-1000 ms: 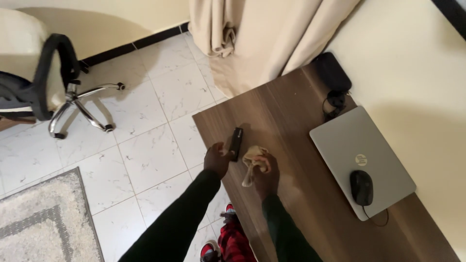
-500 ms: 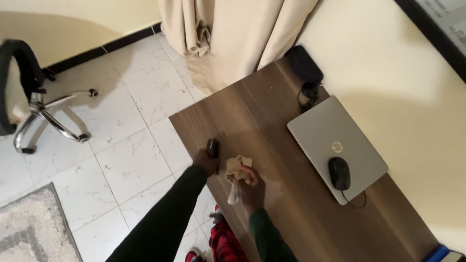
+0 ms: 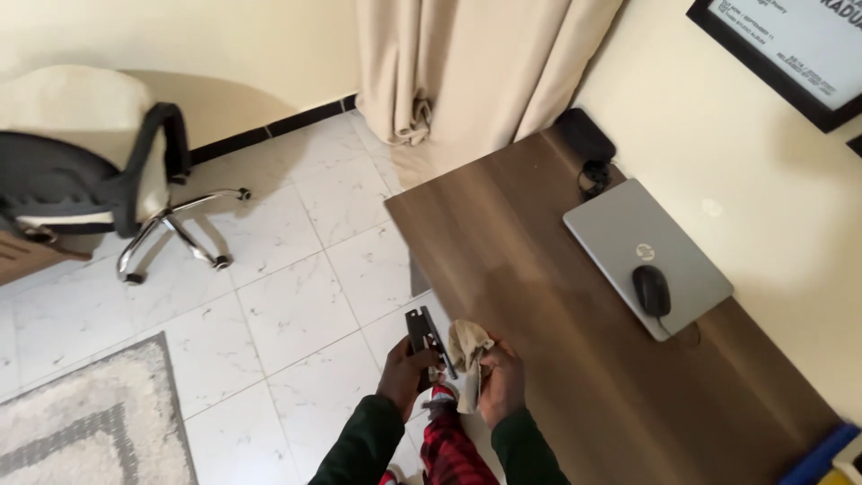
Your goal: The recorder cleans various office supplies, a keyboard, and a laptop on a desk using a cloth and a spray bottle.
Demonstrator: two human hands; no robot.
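Both hands (image 3: 453, 373) close together, fingers curled

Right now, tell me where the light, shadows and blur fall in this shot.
Head view: soft daylight; the office chair throws a broad shadow on the wall; a pale sheen on the wooden desk; left hand, right hand and the black stapler slightly soft.

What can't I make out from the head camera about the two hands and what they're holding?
- Small black device in the left hand: its lower end is hidden by the fingers, and it is too small to tell its kind.
- Beige cloth in the right hand: partly bunched inside the palm.
- Both forearms: cut off by the bottom edge.
- Blue object at the table's corner: cut off by the frame.
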